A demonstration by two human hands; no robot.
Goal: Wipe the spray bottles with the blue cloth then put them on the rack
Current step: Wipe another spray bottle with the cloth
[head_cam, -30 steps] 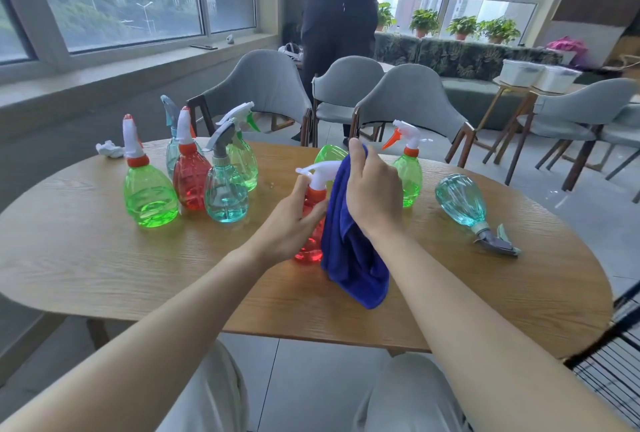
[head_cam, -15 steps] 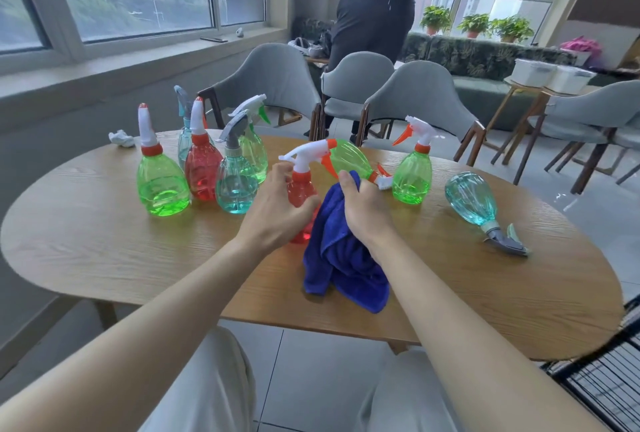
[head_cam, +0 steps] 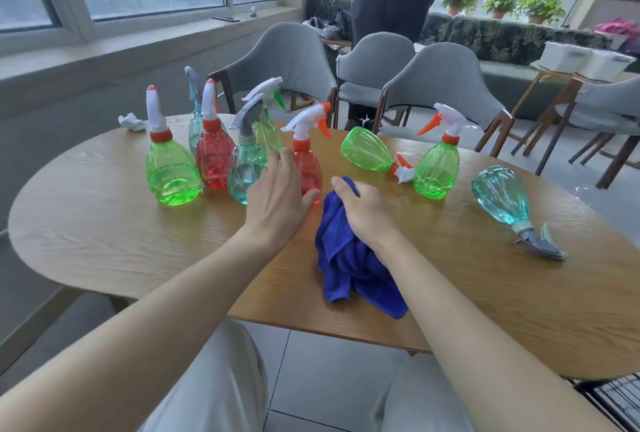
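A red spray bottle [head_cam: 308, 163] with a white and orange trigger stands upright on the wooden table [head_cam: 104, 223]. My left hand [head_cam: 277, 197] is cupped round its lower body, thumb at the front and fingers on its left side. To the right of it, my right hand [head_cam: 363, 215] grips the bunched blue cloth [head_cam: 346, 265], which lies on the table and hangs over the near edge. The cloth is just beside the bottle's base.
Several upright bottles cluster at the left, among them a green one [head_cam: 173, 171], a red one [head_cam: 214, 161] and a teal one [head_cam: 244, 168]. A green bottle [head_cam: 367, 151] and a teal bottle [head_cam: 502, 199] lie on their sides; another green bottle [head_cam: 436, 171] stands between them. A black wire rack [head_cam: 616, 397] shows at bottom right. Grey chairs and a standing person are beyond the table.
The red bottle came down from a lifted, tilted hold and now stands on the table. My right hand lowered the cloth off the bottle onto the table.
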